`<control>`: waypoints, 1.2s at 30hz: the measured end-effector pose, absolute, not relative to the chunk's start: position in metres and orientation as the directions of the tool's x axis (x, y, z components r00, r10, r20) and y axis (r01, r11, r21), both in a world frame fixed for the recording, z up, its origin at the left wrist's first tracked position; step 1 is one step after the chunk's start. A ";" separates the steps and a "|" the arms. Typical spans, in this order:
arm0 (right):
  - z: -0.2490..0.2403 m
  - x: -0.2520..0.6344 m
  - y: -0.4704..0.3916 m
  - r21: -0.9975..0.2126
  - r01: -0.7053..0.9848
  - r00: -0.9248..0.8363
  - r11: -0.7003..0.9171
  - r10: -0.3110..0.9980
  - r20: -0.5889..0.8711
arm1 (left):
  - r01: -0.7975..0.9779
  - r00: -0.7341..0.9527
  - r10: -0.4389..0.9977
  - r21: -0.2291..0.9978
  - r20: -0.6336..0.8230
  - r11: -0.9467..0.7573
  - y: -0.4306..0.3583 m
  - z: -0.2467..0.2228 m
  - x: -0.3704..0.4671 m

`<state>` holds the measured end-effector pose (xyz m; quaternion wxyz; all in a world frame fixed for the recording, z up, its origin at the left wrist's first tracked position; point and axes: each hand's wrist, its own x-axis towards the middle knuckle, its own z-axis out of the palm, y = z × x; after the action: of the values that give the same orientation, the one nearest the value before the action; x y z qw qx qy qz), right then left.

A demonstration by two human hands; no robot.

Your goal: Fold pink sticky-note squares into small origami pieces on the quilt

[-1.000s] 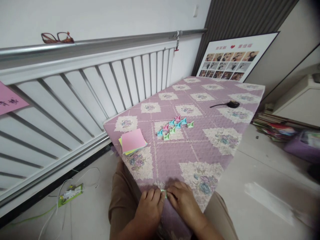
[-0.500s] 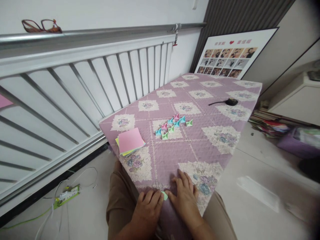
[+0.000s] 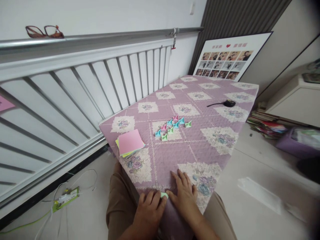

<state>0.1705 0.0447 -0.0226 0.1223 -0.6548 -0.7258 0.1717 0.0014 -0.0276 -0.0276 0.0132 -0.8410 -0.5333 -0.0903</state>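
Observation:
A small light green folded paper (image 3: 164, 194) lies at the near edge of the table, between my hands. My left hand (image 3: 149, 210) has its fingers curled and pressed onto the left side of this paper, covering part of it. With fingers spread flat on the cloth, my right hand (image 3: 184, 192) touches the paper's right end with its thumb tip. Farther up the table stand several small folded paper shapes, among them a pink one (image 3: 163, 127), a blue one (image 3: 158, 133) and a green one (image 3: 164, 137). To their left is a stack of coloured paper squares (image 3: 131, 142), pink on top.
A purple flowered cloth (image 3: 170, 156) covers the table. Toward its right edge lies a black round object with a thin tail (image 3: 229, 103). A white radiator (image 3: 82, 90) runs along the left. On the floor are a power strip (image 3: 66, 199) and a purple bin (image 3: 291, 143).
My left thumb has shifted slightly over the green paper, and less of its lower part shows. My right hand stays nearly in place. The view has tilted a little.

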 end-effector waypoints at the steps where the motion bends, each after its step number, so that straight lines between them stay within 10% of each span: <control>1: -0.023 0.170 0.045 -0.403 0.911 -0.110 0.082 0.993 -0.046 | 0.901 0.409 0.897 0.081 0.168 -0.426 -0.027 -0.028 0.001; 14: -0.009 0.171 0.036 -0.434 0.877 -0.228 0.207 0.974 0.003 | 0.908 0.359 0.914 0.155 0.188 -0.388 -0.032 -0.033 0.000; 28: 0.000 0.162 0.012 -0.612 0.716 -0.359 0.337 0.929 0.091 | 0.450 -0.128 0.990 0.887 -0.052 0.105 -0.032 -0.016 0.003; 36: -0.013 0.162 0.000 -0.716 0.570 -0.362 0.402 0.906 0.220 | 0.553 0.042 0.999 0.833 -0.019 -0.007 -0.037 -0.021 0.014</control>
<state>0.1621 0.0000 -0.0134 0.3076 -0.4740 -0.7787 0.2728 0.0138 -0.0373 -0.0208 -0.3473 -0.6329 -0.6130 -0.3211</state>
